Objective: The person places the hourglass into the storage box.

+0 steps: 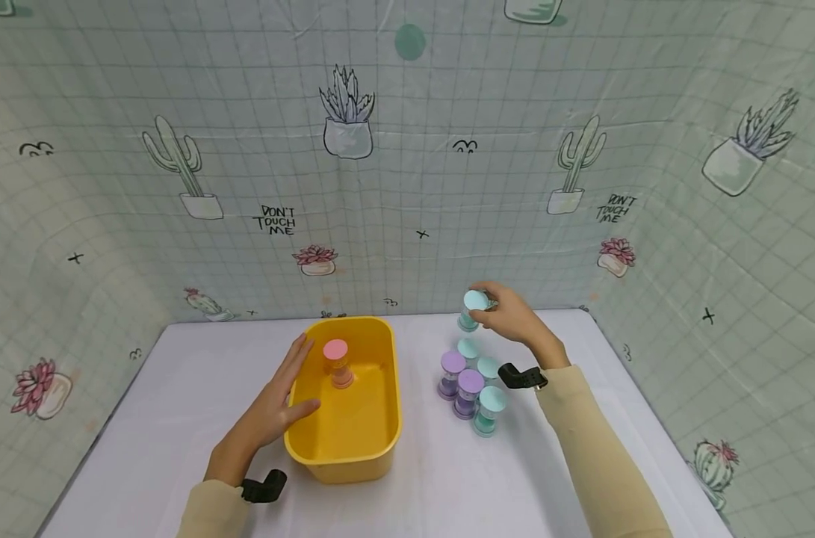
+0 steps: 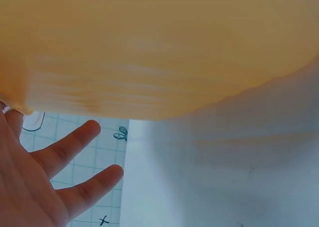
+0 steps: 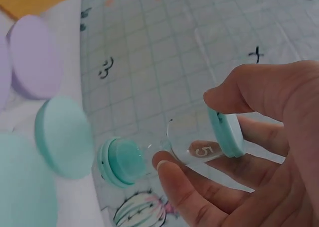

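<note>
A teal-capped sand timer [image 3: 189, 142] with a "5" on its glass is held between the right hand's [image 1: 508, 312] thumb and fingers, above the far part of the table. Teal sand lies in its lower bulb. Below that hand stand more sand timers close together: purple ones [image 1: 470, 384] on the left, teal ones [image 1: 492, 400] on the right and behind. The left hand [image 1: 269, 407] rests along the left rim of a yellow bin [image 1: 397, 418], fingers extended and spread, thumb over the rim. Inside the bin stands a pink sand timer [image 1: 336, 350].
The white table [image 1: 145, 433] carries the bin left of centre and the timer group on the right. Cloth walls [image 1: 407, 187] printed with cacti and a grid enclose its back and sides. Each wrist wears a black strap [image 1: 264, 487].
</note>
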### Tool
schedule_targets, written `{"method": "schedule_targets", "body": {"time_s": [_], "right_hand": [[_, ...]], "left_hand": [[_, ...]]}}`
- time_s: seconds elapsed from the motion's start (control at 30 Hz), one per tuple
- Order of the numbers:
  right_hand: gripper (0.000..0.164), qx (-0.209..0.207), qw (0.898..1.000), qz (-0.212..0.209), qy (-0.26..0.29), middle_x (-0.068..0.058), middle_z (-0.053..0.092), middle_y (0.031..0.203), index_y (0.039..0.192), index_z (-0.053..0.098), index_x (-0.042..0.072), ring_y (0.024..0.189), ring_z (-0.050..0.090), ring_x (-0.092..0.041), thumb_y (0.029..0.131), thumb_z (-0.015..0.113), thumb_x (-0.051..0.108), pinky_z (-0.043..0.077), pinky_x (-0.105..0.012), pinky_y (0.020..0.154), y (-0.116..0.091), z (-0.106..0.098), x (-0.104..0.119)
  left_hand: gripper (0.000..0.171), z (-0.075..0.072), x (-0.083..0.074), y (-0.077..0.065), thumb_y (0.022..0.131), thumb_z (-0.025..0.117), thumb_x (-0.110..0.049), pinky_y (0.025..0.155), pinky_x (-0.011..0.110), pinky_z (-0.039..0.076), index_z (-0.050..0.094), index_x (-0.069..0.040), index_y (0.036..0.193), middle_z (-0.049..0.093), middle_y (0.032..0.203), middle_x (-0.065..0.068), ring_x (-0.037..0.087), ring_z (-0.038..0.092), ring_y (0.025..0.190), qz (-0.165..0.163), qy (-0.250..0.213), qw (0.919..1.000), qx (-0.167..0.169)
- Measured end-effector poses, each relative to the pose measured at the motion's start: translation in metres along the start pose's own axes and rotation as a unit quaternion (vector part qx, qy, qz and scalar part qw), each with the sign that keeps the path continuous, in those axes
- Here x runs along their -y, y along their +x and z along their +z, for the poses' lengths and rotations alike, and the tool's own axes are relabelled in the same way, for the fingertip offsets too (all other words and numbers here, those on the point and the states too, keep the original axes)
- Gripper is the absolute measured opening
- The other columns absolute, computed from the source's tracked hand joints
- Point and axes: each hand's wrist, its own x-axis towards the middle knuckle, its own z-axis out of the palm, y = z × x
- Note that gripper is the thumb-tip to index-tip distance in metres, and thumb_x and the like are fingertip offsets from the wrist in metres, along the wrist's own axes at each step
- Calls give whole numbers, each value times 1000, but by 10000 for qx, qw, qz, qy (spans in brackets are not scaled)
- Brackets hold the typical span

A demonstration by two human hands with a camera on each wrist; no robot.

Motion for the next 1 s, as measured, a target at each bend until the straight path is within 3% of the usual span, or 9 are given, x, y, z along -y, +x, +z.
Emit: {"method": "schedule_targets", "body": {"time_s": [0.47,0.7,0.83,1.0], "right_hand": [[56,405,9975,-577,104,-25,56,142,148,51,6,106,73,-37,97,69,19,62,-40,83,19,16,57],[52,719,9944,-775,75,-17,61,136,141,55,11,105,74,-32,94,72,24,63,-38,80,22,25,96],[51,980,9911,-885,152,-15,62,134,140,56,12,99,76,-28,94,73,26,64,-35,78,25,33,117],[50,1403,9851,-972,228,-18,62,133,139,55,7,98,76,-34,95,73,22,64,-32,78,29,47,133]], "left_hand": [[95,-1,-1,1,93,68,-41,115,74,23,15,-11,166,4,174,19,51,12,156,25,89,10000,35],[95,0,-1,0,92,68,-40,116,74,20,14,-14,167,3,174,16,49,11,157,-103,82,9999,86],[95,-1,-1,0,93,68,-38,116,75,19,14,-14,167,3,174,15,49,11,157,-120,61,9998,111],[94,-2,1,0,94,68,-37,116,75,20,14,-13,167,3,174,16,50,12,156,-56,30,9999,120]]}}
